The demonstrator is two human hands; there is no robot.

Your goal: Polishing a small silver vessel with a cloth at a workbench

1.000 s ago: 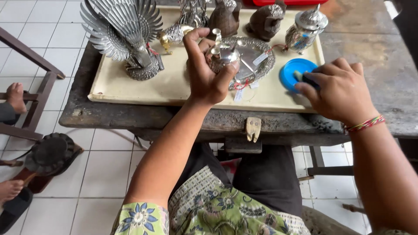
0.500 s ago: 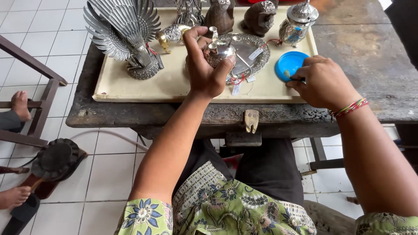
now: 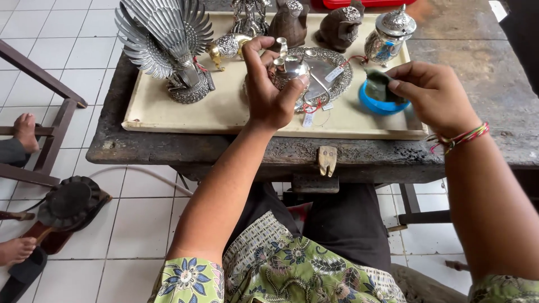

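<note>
**Polishing silverware at a worn wooden bench**

Filling most of the view was the dark, scarred workbench (image 3: 494, 78), and on it lay a cream tray (image 3: 185, 112) crowded with ornaments. At eleven o'clock on the tray stood a silver bird statue (image 3: 163, 47) with fanned wings. Toward twelve o'clock sat two brown carved figures (image 3: 337, 25), and at one o'clock a lidded silver jar (image 3: 390, 35). An embossed silver plate (image 3: 331, 73) lay near the tray's centre, with paper tags on red strings trailing from it.

The left hand (image 3: 269, 92) was closed around a small silver vessel (image 3: 289, 66), held just above the plate's nine o'clock edge, thumb and fingers clamped on its body. The right hand (image 3: 435, 95), at three o'clock, pinched a dark cloth (image 3: 379, 90) between thumb and fingertips, right over a round blue tin (image 3: 379, 104) resting on the tray. A woven bracelet (image 3: 460, 137) circled that wrist.

At eight o'clock, on the tiled floor, lay a black foot bellows (image 3: 67, 205).
</note>
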